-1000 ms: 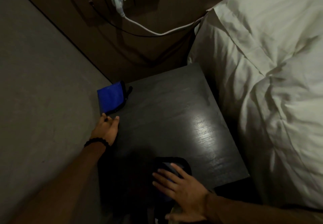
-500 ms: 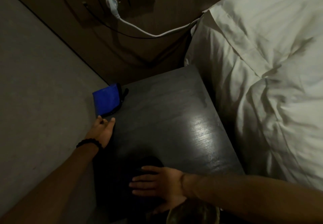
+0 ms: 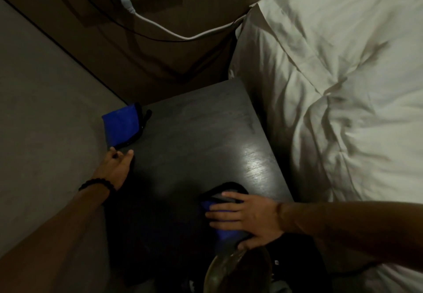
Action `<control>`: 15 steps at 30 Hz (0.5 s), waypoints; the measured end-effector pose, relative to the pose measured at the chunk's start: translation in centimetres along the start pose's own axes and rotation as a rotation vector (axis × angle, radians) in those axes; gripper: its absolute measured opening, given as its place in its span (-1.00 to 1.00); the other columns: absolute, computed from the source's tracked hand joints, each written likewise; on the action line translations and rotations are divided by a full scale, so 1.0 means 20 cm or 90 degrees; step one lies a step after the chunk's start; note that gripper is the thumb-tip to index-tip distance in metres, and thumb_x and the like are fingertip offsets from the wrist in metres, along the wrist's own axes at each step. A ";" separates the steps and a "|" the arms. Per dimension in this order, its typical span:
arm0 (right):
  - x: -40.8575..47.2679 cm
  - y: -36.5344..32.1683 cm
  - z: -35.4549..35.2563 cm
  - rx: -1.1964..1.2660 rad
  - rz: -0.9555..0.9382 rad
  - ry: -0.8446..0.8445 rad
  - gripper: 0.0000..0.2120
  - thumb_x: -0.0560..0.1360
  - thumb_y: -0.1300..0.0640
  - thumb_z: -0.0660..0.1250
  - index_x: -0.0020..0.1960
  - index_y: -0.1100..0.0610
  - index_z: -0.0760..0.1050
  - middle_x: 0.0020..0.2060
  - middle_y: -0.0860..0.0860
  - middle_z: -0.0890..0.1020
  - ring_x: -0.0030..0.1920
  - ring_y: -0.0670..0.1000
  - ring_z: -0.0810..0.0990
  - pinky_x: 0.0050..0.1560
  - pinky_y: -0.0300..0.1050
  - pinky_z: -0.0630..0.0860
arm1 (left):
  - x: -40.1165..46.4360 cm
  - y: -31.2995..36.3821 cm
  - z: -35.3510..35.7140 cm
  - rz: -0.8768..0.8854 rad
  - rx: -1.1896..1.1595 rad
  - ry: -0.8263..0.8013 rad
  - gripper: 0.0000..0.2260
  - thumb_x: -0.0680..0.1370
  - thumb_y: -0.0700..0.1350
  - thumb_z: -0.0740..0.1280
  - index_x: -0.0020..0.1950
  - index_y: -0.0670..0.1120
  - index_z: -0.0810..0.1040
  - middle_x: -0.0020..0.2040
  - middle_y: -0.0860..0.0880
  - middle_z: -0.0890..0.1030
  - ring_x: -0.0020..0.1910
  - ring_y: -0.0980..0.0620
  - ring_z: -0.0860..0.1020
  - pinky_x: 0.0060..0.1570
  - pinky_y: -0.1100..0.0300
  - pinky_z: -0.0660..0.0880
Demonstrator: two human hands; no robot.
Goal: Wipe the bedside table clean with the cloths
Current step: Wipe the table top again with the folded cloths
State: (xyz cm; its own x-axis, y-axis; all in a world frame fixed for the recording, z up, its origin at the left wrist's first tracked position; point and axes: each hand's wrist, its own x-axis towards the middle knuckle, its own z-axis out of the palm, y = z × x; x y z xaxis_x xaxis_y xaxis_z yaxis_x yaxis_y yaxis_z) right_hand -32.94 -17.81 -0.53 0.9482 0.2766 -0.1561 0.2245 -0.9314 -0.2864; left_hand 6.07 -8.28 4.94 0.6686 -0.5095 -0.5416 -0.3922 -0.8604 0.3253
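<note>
Dark bedside table [image 3: 194,137]: right hand [image 3: 247,217] presses cloth [image 3: 225,231] at near edge.

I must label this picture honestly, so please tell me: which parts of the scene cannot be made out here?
- Cloth under the right hand: mostly covered by the flat fingers; its full shape is hidden, head view.
- Near corner of the bedside table: lost in deep shadow.
- Round object at the bottom edge: dark, cut off, unidentifiable.
- Left hand: fingertips by the blue cloth; contact unclear.
</note>
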 end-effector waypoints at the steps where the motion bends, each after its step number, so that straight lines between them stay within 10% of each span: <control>1: -0.03 0.00 0.01 0.000 0.013 -0.001 -0.24 0.58 -0.27 0.06 0.64 0.09 -0.03 0.64 0.07 -0.02 0.62 0.05 -0.15 0.56 0.21 -0.23 | 0.00 0.00 0.00 -0.009 -0.011 0.005 -0.47 0.61 0.20 0.08 0.38 -0.18 0.36 0.48 -0.18 0.31 0.37 -0.23 0.36 0.38 -0.10 0.25; 15: -0.36 0.02 0.00 0.008 0.157 0.023 -0.32 0.64 -0.28 0.01 0.64 0.03 -0.01 0.63 0.04 0.05 0.62 0.04 -0.05 0.52 0.18 -0.15 | 0.00 0.03 0.02 -0.034 -0.005 0.020 -0.44 0.60 0.23 0.09 0.45 -0.13 0.30 0.57 -0.08 0.15 0.44 -0.18 0.28 0.41 -0.06 0.20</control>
State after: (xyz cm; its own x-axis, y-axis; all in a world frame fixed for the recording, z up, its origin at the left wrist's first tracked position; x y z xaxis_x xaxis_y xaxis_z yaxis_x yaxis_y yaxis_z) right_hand -39.75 -20.18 0.44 0.9815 0.0319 -0.1890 -0.0179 -0.9666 -0.2558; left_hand 5.57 -8.72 4.74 0.7077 -0.4625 -0.5340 -0.3508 -0.8862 0.3026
